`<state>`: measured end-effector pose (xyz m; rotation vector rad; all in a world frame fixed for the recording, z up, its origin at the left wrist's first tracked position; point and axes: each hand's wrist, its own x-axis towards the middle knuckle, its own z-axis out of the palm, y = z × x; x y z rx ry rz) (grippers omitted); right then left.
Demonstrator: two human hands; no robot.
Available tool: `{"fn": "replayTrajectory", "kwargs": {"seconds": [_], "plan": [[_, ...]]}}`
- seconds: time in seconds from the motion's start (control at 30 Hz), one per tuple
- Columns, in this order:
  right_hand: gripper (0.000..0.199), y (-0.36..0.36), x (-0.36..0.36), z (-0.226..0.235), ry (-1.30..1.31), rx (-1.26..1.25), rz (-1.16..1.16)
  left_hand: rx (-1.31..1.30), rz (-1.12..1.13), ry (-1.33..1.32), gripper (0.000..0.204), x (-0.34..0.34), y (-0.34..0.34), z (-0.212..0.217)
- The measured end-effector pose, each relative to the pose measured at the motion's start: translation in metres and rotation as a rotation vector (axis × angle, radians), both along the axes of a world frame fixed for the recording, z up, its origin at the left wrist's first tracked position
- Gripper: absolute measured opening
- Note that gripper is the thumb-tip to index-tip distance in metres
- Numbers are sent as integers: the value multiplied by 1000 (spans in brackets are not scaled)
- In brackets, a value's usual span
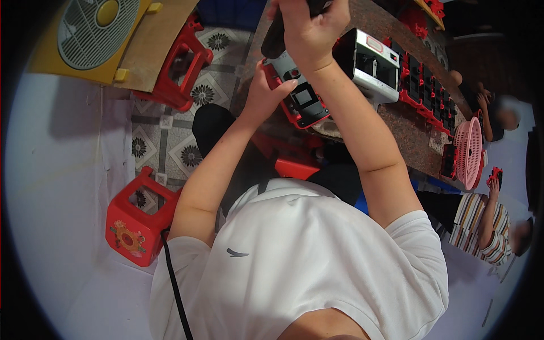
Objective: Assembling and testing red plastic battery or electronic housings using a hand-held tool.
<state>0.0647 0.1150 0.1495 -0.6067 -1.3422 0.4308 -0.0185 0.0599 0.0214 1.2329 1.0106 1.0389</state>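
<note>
A red and black device housing (309, 107) with a small square window rests at the near edge of the stone-topped table (416, 150). My left hand (262, 93) is closed on the housing's left side, its thumb lying across the top. Above the far end of the housing, my right hand (311, 34) is closed around a dark power tool (274, 42), whose exact kind I cannot make out. The picture's upper edge cuts off part of the tool and my right fingers. My right forearm passes close over the housing's right side.
Right of the housing stands a white and black boxy machine (377, 62), then a row of red and black housings (428, 93) and a pink basket (469, 153). Red stools (133, 226) and a yellow fan (107, 39) are at left. Two people sit at far right.
</note>
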Motion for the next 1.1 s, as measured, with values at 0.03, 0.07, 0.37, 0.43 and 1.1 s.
{"fn": "replayTrajectory", "kwargs": {"seconds": [0.03,0.07,0.37,0.43,1.1], "plan": [[26,1,3,-5,-4,25,-9,62,-20,-28,65,-1,1,-4],[26,6,7,-17,27,31,7,130,-37,-55,66,-1,3,-10],[51,-53,59,44,265,-16,2,-45,-98,-76,63,-6,4,-26],[63,-86,85,55,312,-45,-74,-36,-197,-184,60,-12,12,-33],[34,-251,159,-62,394,-395,-299,-199,-807,142,72,-4,55,49]]}}
